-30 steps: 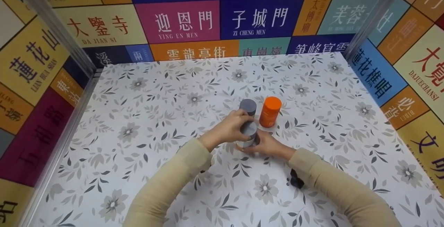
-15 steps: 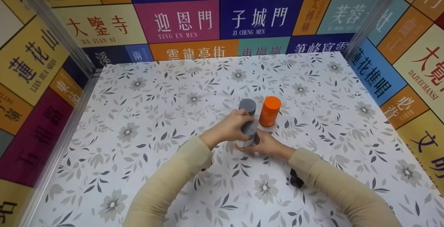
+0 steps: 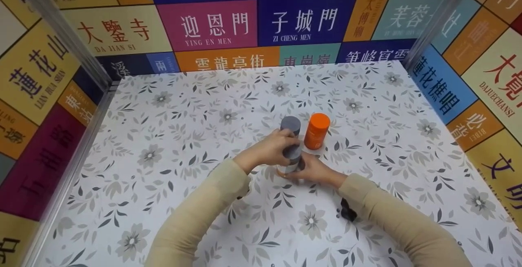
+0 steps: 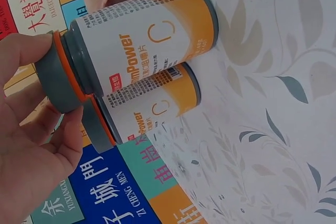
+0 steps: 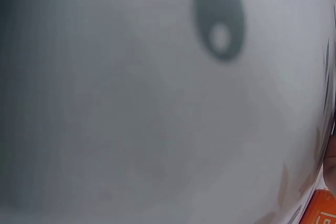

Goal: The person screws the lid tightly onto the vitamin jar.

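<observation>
In the head view my left hand [image 3: 271, 148] pinches the grey cap [image 3: 293, 151] of the nearer pill bottle. My right hand [image 3: 314, 170] grips that bottle lower on its body. The left wrist view shows the white-and-orange bottle [image 4: 147, 45] with a dark neck; its cap [image 4: 62, 74] has an orange ring and sits at the neck, whether still threaded I cannot tell. Behind stands a second, similar bottle [image 4: 160, 103], its grey cap on. An orange bottle [image 3: 317, 131] stands upright to the right. A blurred pale surface fills most of the right wrist view.
A floral cloth [image 3: 183, 136] covers the table. Panels with printed characters [image 3: 216, 24] rise behind and at both sides. Next to the right sleeve lies a small black object [image 3: 348, 210].
</observation>
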{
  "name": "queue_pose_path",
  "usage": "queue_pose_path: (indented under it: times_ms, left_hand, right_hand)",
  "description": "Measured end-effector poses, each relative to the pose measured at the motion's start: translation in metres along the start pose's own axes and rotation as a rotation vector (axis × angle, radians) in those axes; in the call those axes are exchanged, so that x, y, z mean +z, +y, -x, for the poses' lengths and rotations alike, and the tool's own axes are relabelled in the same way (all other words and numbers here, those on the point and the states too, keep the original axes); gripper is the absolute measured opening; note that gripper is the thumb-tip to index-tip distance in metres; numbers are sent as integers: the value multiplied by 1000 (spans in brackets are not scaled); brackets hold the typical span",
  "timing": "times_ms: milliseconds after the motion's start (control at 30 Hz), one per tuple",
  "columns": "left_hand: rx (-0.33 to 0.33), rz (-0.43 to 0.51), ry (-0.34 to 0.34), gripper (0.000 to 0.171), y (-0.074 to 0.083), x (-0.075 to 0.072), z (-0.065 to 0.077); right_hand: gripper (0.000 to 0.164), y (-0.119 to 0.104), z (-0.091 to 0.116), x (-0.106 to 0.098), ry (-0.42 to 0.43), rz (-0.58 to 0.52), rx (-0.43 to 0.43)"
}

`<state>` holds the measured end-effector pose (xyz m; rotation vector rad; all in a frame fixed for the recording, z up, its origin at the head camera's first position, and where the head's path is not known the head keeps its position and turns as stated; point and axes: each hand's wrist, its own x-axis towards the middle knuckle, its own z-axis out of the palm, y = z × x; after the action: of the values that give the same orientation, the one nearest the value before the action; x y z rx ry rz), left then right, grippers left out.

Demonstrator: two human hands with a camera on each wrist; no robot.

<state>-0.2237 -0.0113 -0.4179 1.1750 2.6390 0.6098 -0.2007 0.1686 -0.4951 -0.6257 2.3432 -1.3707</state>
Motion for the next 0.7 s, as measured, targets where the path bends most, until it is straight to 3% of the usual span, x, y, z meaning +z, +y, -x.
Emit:
queue_pose_path:
  times_ms: [133,367,433,533,700]
  left_hand:
    - [-7,-30,-24,56,0,-1,1]
    - [42,-41,-5,56,2,1,3]
    - [46,-27,2,55,2,2,3]
    - [4,3,45,54,2,5,4]
    - [-149,6,216,57,4,11,7]
  right_hand:
    - [75,3,-1,0,-3,5,-14]
    - [79,36,-11,4,17,44,-47]
    - [77,29,-9,4,19,54,-60]
    - [75,26,-9,4,13,69,-72]
    - [78,38,-13,3,1,44,-67]
